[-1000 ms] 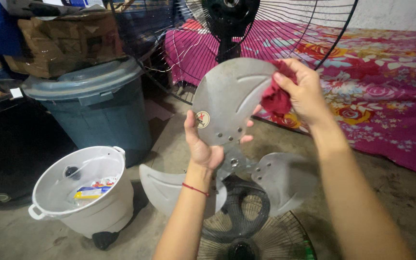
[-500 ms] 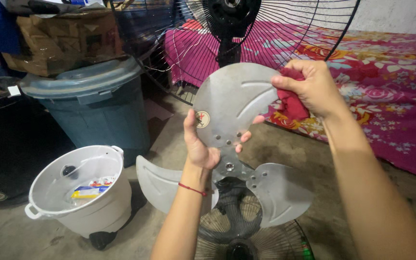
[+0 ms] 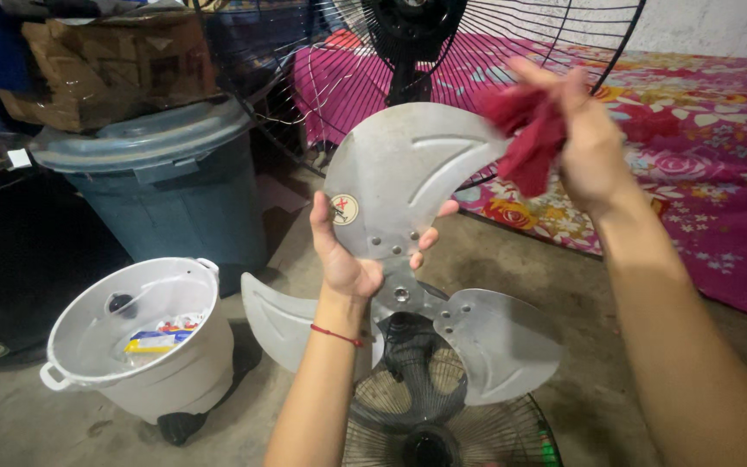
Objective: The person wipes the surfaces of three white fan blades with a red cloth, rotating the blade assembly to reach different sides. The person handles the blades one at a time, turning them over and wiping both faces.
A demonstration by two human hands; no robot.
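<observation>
- Left hand (image 3: 345, 259) grips the metal fan blade (image 3: 408, 186) low on its upper vane, near the hub; thumb across the front beside a round sticker (image 3: 344, 209), fingers (image 3: 428, 239) curled round from behind. Closed firmly on the blade, probably to keep the vane upright and steady for wiping.
- Fan blade is held up mid-frame, above the floor; three grey vanes, one pointing up, two hanging lower left and lower right. Hub (image 3: 401, 294) sits just below the left palm.
- Right hand (image 3: 588, 147) is raised at the blade's upper right edge, bunched around a red cloth (image 3: 525, 134). Motion blur here; fingers look closed on the cloth, which hangs down loosely. Cannot tell if the cloth touches the vane tip; it looks just beside it.
- Red string bracelet (image 3: 335, 335) on the left wrist.
- Below the blade, near edge: a black wire fan guard (image 3: 443, 424) lying flat on the concrete floor (image 3: 564, 285).
- Far behind: standing fan motor (image 3: 408, 26) with its rear wire grille (image 3: 529, 43), front open.
- Left near: white bucket (image 3: 144, 393) with small packets inside. Left far: lidded grey-blue bin (image 3: 162, 186), cardboard box (image 3: 97, 65) on top.
- Right far: floral pink mattress (image 3: 702, 164).
</observation>
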